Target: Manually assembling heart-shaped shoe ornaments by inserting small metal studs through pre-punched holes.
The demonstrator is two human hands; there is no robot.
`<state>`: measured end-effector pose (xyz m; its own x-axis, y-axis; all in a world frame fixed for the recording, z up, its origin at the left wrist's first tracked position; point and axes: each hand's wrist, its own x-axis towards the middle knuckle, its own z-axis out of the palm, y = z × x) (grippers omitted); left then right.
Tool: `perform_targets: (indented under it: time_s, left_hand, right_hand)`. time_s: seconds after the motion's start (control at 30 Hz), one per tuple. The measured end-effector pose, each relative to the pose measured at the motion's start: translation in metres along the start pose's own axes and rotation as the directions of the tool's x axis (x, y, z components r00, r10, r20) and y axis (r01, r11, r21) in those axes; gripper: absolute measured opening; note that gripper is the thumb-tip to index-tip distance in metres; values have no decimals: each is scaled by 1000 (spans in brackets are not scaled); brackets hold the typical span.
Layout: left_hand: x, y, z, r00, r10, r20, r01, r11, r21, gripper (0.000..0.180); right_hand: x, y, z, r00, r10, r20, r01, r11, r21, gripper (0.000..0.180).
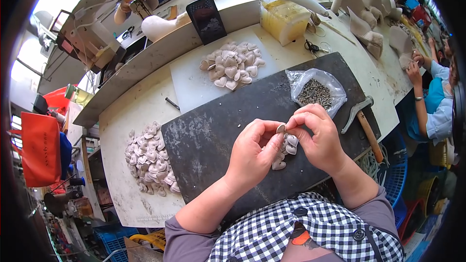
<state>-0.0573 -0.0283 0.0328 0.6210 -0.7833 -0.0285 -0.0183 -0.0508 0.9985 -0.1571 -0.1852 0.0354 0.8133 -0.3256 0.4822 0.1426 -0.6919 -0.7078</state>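
Head view: the left hand (pixel 255 150) and right hand (pixel 318 138) pinch one small heart-shaped piece (pixel 280 128) together above a dark slab (pixel 213 136), a few hearts (pixel 286 153) lying beneath.

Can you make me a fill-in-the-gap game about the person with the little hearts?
1. Both hands, left hand and right hand, pinch one small ____-shaped piece.
2. The hands work over a dark ____ slab.
3. The hammer lies to the person's ____.
4. The clear bag holds tiny ____ bits.

Missing words: heart; grey; right; metal
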Motion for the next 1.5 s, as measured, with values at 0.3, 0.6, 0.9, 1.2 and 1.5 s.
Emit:
perform_targets:
  time_s: [0.3, 0.6, 0.9, 1.2, 1.5]
  left_hand:
    - [-17, -6, 9, 958, 249, -143, -228, 963, 145, 15]
    - [22, -8, -37, 964, 247, -95, -147, 797, 585, 41]
    - [110, -77, -110, 867, 485, -115, -89, 378, 922, 26]
    - [69, -36, -84, 942, -160, -295, 61, 947, -317, 25]
    - [19, -8, -27, 963, -268, 19, 237, 810, -536, 31]
  right_hand:
    - [-13, -14, 5, 963, 252, 96, -268, 871, 411, 21]
    - [-12, 6, -3, 941, 214, 261, -226, 974, 16, 21]
    - [14, 86, -11, 997, -18, -81, -33, 813, -581, 13]
    - [13, 91, -8, 985, -44, -167, -36, 892, -450, 10]
    - [15, 32, -7, 978, 206, 44, -210, 970, 121, 9]
